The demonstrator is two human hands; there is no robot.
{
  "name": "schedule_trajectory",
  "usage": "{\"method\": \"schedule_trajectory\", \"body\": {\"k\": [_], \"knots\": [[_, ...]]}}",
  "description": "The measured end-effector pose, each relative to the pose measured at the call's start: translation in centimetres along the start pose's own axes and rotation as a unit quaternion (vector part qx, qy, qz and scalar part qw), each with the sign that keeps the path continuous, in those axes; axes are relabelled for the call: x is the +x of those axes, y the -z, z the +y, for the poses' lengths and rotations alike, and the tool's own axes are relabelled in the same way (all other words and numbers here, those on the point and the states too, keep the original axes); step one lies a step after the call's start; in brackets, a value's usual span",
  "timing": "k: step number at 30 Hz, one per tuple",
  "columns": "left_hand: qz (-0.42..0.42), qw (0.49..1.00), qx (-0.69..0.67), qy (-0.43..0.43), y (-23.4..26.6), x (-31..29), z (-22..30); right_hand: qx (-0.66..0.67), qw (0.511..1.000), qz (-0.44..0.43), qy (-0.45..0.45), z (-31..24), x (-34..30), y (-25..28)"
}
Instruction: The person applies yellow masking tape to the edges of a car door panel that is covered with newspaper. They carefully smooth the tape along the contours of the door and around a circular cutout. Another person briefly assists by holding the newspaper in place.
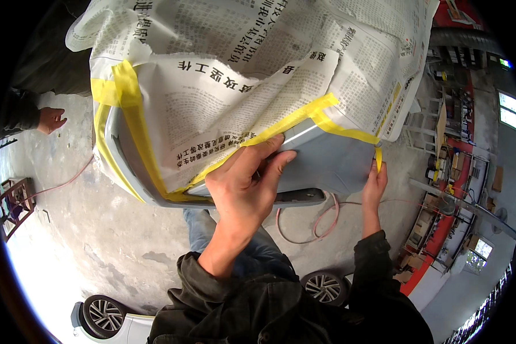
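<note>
A grey bumper-like car part (327,163) is in front of me, its upper area covered with newspaper (212,97). Yellow masking tape (295,120) runs along the paper's border and around the left corner. My left hand (243,180) rests on the panel with curled fingers, index fingertip and thumb against the surface by the tape's lower edge. Whether anything sits within those fingers is hidden. At the panel's right end, my right hand (374,183) pinches a short hanging strip of the yellow tape (379,157); some of its fingers are behind the edge.
Another person's hand (51,120) hangs at the left. A reddish hose (309,241) loops on the concrete floor (97,229). Car wheels (103,316) show near the lower edge. Cluttered shelving (456,166) lines the right; a small rack (17,206) stands far left.
</note>
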State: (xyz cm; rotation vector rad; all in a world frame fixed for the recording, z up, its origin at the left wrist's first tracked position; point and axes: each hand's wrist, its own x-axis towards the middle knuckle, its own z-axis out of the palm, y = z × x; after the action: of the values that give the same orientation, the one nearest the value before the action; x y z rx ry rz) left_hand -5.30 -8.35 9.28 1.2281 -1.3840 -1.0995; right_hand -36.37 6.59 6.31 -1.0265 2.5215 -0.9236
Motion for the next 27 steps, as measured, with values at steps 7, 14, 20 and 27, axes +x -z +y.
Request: {"method": "schedule_trajectory", "body": {"k": [7, 14, 20, 27], "knots": [[0.017, 1.0, 0.008, -0.004, -0.3, -0.1, -0.1, 0.042, 0.997, 0.057, -0.007, -0.1, -0.4, -1.3], [0.016, 1.0, 0.013, -0.016, -0.2, -0.1, -0.2, 0.032, 0.998, 0.049, 0.002, -0.2, -0.4, -0.5], [0.009, 0.999, 0.017, -0.042, -0.1, 0.0, -0.5, 0.048, 0.997, 0.053, -0.002, -0.2, -0.3, -0.8], [0.011, 0.999, 0.017, -0.041, -0.2, 0.1, 0.0, 0.103, 0.993, 0.055, -0.005, 0.7, 0.0, -1.4]]}}
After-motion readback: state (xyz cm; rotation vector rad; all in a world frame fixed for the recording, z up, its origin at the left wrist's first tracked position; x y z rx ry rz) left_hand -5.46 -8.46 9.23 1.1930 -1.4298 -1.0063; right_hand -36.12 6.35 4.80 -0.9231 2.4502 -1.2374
